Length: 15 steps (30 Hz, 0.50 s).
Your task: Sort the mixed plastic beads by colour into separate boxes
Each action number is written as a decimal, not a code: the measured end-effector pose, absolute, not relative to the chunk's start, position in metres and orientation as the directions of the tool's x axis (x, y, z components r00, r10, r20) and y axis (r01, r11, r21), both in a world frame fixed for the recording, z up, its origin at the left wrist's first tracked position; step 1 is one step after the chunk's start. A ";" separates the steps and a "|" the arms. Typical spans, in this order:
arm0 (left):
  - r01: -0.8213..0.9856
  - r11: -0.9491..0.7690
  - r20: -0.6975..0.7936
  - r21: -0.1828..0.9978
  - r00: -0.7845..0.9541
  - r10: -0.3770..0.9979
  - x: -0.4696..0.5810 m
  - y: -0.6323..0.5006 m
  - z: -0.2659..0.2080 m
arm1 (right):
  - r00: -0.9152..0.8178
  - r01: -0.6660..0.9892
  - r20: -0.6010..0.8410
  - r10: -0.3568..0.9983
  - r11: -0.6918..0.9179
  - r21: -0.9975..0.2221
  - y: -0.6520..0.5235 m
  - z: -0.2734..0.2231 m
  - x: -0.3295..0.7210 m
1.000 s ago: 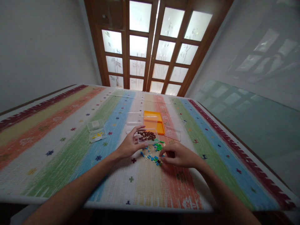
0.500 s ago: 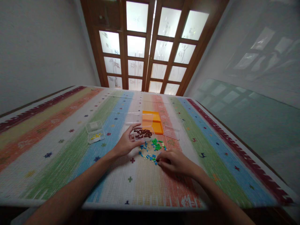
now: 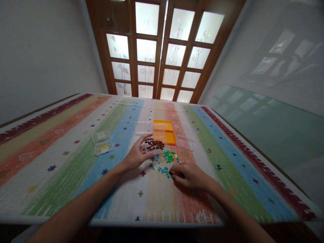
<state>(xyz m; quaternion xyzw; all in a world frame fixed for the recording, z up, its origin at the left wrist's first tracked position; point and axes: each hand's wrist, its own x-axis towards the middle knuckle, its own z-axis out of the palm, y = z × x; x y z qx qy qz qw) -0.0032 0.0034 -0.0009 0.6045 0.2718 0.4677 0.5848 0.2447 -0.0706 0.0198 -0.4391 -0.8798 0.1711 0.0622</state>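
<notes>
My left hand [image 3: 136, 154] curls around the left end of a clear plastic box [image 3: 166, 148], thumb at the front and fingers behind. Small dark brown bricks [image 3: 156, 144] fill the box, and its clear lid stands open behind. In front of it, green bricks [image 3: 169, 156], blue bricks [image 3: 162, 170] and tiny pale pieces lie loose on the striped cloth. At the right edge of this pile, my right hand [image 3: 188, 174] has its thumb and fingertips pinched together. Whatever they hold is hidden by the fingers.
Behind the brown bricks lies an orange tray [image 3: 172, 137] with a divider. A clear lid-like piece [image 3: 185, 143] is right of it. Off to the left stands another open clear box [image 3: 96, 149] with yellow pieces [image 3: 103, 147]. The striped tablecloth [image 3: 121, 199] covers the table.
Both hands stay nearly where they were. The box and the loose bricks show no clear movement; the view shifts very slightly.
</notes>
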 end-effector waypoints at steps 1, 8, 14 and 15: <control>-0.215 -0.170 0.248 0.962 0.415 0.876 -0.003 0.003 -0.001 | -0.604 0.757 -0.049 0.795 0.553 -0.348 -0.071 0.020 0.244; -0.218 -0.178 0.256 0.959 0.411 0.875 -0.005 0.004 -0.002 | -0.592 0.764 -0.050 0.805 0.540 -0.353 -0.067 0.020 0.245; -0.218 -0.188 0.266 0.958 0.418 0.869 -0.004 0.004 -0.001 | -0.598 0.727 0.027 0.801 0.556 -0.402 -0.063 0.022 0.246; -0.222 -0.186 0.266 0.957 0.421 0.867 -0.004 0.004 -0.002 | -0.596 0.717 0.050 0.802 0.559 -0.417 -0.061 0.024 0.246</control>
